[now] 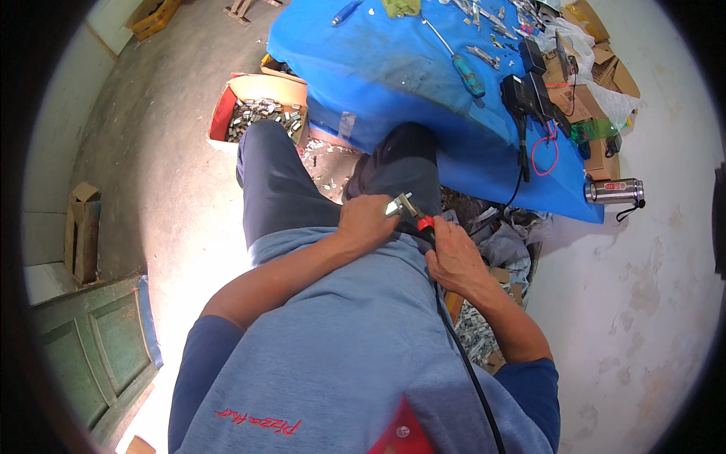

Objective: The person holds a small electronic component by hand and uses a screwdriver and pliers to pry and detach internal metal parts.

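Observation:
My left hand (366, 222) is closed around a small shiny metal piece (394, 205) in front of my lap. Wrapped by the fingers of my right hand (459, 259) is a black corded hand tool with a red collar (426, 223). Its metal front end points up and left and meets or overlaps the metal piece; whether they touch I cannot tell. A black cord (470, 365) trails from the tool down along my right side. The tool's grip is partly hidden by my fingers.
A blue-covered table (363, 83) stands ahead, bearing a teal-handled screwdriver (467, 74), metal parts and black power adapters (522, 96). Left of it, a cardboard box (219, 121) holds many small metal pieces. A steel flask (614, 191) is at the right. Bags and scrap lie below the table.

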A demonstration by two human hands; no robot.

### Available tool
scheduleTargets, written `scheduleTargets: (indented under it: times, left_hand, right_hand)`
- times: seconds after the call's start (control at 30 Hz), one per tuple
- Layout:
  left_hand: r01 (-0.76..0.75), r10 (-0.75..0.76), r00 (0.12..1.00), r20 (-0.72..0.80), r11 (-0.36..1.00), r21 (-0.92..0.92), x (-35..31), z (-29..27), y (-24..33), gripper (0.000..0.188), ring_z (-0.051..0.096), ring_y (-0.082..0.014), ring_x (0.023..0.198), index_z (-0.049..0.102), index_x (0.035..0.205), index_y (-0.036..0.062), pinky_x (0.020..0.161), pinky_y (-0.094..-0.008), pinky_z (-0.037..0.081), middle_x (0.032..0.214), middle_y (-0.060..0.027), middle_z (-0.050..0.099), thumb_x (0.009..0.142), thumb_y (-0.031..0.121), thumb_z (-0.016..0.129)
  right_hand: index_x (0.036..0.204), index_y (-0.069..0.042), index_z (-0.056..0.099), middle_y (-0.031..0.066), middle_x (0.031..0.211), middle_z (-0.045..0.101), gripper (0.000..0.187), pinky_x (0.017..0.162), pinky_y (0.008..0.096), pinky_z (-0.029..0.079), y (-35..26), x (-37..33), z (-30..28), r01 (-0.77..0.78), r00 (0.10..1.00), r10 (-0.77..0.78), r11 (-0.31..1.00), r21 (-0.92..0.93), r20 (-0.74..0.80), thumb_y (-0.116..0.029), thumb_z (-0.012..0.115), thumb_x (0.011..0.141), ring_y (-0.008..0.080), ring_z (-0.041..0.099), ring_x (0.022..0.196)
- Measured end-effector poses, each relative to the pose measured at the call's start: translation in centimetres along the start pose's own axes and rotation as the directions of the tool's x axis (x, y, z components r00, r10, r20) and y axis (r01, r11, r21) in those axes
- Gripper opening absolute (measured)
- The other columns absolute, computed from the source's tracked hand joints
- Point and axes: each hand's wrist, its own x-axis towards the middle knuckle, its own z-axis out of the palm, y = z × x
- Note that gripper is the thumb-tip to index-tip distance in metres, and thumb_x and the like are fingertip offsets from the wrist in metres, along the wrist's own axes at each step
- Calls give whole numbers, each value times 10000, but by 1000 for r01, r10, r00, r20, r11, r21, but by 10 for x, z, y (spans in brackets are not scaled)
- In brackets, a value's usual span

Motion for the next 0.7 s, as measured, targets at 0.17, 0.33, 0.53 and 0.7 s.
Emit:
scheduleTargets:
  times: [0.17, 0.33, 0.53, 0.7]
  left_hand:
    - [45, -44, 999, 23, 999, -31, 1, -1, 0, 352, 653, -395, 754, 687, 810, 26, 684, -496, 503, 775, -215, 663, 815, 374, 635]
    - [70, -63, 996, 62, 992, -108, 2, 0, -4, 341, 646, -389, 727, 698, 820, 24, 675, -466, 490, 741, -216, 656, 809, 362, 656]
    - [29, -16, 994, 109, 993, -119, -1, -6, 4, 296, 649, -388, 714, 704, 852, 6, 684, -455, 497, 734, -235, 651, 778, 285, 638]
    - [-28, 42, 994, 97, 989, -144, -3, -5, 2, 281, 645, -395, 704, 696, 854, -10, 686, -454, 499, 727, -250, 641, 754, 240, 618]
  right_hand:
    - [1179, 62, 463, 285, 984, 586, 439, 838, 501, 453, 1, 2, -2, -28, 999, 22, 986, 165, 36, -87, 519, 769, 455, 564, 936]
    - [1062, 32, 552, 242, 843, 626, 322, 747, 468, 482, 2, 4, -3, -117, 988, 70, 919, 377, 137, -99, 519, 770, 429, 604, 823]
    - [959, 6, 590, 54, 710, 610, 226, 549, 282, 463, 20, 3, -10, -417, 885, 35, 502, 758, 464, -113, 502, 788, 141, 594, 636]
    - [1024, 2, 586, 61, 758, 611, 287, 517, 263, 481, 21, 2, -15, -496, 844, -22, 348, 796, 536, -91, 496, 767, 126, 590, 622]
